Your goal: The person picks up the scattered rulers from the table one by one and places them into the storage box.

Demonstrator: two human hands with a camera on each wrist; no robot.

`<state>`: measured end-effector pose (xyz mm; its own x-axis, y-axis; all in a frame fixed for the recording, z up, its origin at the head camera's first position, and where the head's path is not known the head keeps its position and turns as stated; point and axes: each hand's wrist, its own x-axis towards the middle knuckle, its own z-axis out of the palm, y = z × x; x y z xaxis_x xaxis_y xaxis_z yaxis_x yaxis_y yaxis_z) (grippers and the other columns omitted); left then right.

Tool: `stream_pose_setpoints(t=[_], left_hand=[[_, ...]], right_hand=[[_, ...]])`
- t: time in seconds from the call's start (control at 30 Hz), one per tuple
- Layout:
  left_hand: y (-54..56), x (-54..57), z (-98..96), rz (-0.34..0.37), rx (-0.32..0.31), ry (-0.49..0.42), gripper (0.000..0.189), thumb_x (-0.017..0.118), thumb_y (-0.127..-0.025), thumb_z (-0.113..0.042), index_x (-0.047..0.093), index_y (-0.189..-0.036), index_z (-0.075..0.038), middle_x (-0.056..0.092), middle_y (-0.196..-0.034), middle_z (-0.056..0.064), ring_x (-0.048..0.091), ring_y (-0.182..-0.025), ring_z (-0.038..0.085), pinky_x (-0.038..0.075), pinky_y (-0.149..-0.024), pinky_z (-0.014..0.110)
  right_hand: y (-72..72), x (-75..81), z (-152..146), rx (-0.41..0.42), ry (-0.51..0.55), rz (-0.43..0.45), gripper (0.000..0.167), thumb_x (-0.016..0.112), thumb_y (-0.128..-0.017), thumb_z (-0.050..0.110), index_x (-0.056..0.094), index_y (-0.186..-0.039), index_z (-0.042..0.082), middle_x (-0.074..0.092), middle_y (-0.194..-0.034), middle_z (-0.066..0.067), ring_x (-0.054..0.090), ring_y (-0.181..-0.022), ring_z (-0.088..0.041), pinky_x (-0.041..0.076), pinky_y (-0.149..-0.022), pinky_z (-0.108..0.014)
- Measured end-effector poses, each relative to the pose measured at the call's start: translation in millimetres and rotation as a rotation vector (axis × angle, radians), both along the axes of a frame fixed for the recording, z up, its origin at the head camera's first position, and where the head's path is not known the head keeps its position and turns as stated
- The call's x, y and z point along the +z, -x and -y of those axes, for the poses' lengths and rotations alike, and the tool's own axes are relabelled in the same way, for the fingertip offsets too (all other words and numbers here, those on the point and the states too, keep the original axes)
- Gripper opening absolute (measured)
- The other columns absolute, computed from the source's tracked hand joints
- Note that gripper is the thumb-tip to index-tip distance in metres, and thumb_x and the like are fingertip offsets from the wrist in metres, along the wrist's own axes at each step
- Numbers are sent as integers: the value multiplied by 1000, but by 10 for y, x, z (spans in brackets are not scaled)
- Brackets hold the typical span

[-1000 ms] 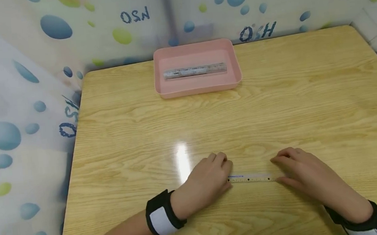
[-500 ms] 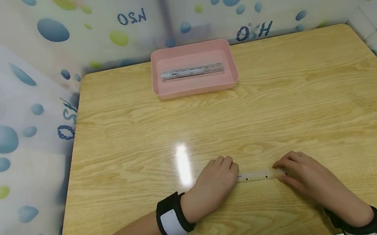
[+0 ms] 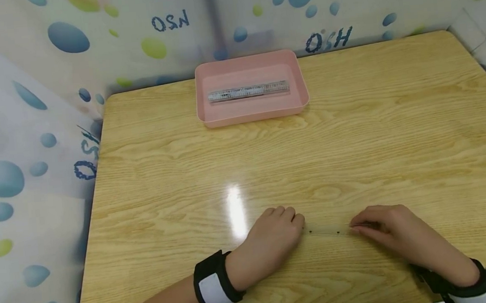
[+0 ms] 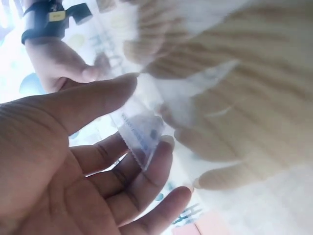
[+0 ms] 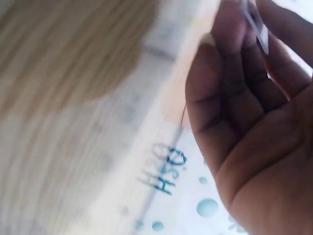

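Note:
A clear ruler spans the gap between my two hands, low over the front part of the table. Its left end lies in my left hand; the left wrist view shows the see-through end of the ruler against curled fingers, with the thumb apart above it. My right hand pinches the other end between thumb and fingers. In the right wrist view the ruler appears nearly edge-on, partly cut off by the top of the frame.
Toward the back of the wooden table stands a pink tray. Another clear ruler, or several stacked together, lies inside it. Patterned wall covering borders the table at the back and left.
The ruler shifted right with my left hand, then that hand came slightly back left. The ruler has turned, its markings now fainter, and my right fingers have closed on its right end.

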<state>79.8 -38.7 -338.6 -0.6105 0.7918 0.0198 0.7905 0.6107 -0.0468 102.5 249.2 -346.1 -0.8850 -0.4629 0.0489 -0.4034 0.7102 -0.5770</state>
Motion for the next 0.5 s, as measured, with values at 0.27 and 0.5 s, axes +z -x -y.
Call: stream_pose_setpoints(t=[0.27,0.5], left_hand=[[63,-32,174,-75,43,-196,12,77,-90,-15,65,-90,-16,61,-79,-6,58,-66,7,46,-57,19],[240,100,382,49,89,-275,17,81,-90,-18,66,-88,-11,65,-76,-3,64,-65,9,52,-55,24]], right_hand=[[161,113,123,-16,141,187,17,78,-91,9,80,-104,19,74,-86,18,62,-72,6,51,-58,-21],[396,231,354,115,-38,-100,29,89,-81,17,80,-108,16,72,-94,11,60,-75,3,51,-59,-21]])
